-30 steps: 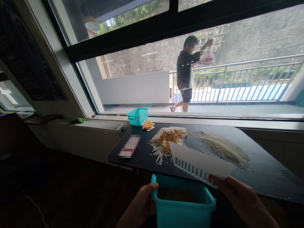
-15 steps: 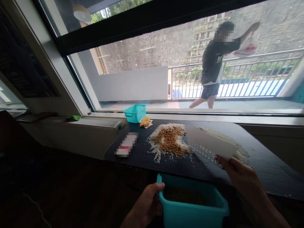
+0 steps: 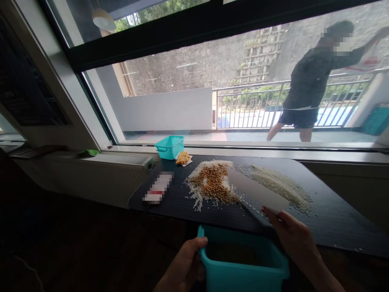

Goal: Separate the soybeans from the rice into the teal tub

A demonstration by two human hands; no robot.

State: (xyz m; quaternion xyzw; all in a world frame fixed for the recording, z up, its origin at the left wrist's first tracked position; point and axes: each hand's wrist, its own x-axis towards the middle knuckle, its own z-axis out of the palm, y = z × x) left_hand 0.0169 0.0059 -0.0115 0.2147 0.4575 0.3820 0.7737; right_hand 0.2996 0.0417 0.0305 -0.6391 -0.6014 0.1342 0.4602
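My left hand (image 3: pixel 189 259) is closed on the left rim of a turquoise plastic bin (image 3: pixel 244 278), its thumb over the edge. Dark contents at the bottom of the bin are too dim to name. In my right hand (image 3: pixel 293 231) is a flat white scraper (image 3: pixel 257 190) with a row of slots along its lower edge, held tilted above the table. The far end of the scraper reaches the right side of a heap of yellow-brown beans (image 3: pixel 214 181), which lies over white grains (image 3: pixel 197 199). Behind the scraper spreads a pile of pale rice-like grains (image 3: pixel 281 184).
The dark table (image 3: pixel 176 209) stands against the window sill. A smaller turquoise basket (image 3: pixel 170 148), a crumpled yellow item (image 3: pixel 183 158) and a blurred white-and-red packet (image 3: pixel 158 187) are on its left part. A radiator (image 3: pixel 121 159) adjoins it. Outside, a person (image 3: pixel 313 81) carries a bag.
My right hand has brought the scraper left and slightly nearer, showing more of the pale grain pile. My left hand keeps its hold on the bin. The person outside has moved right.
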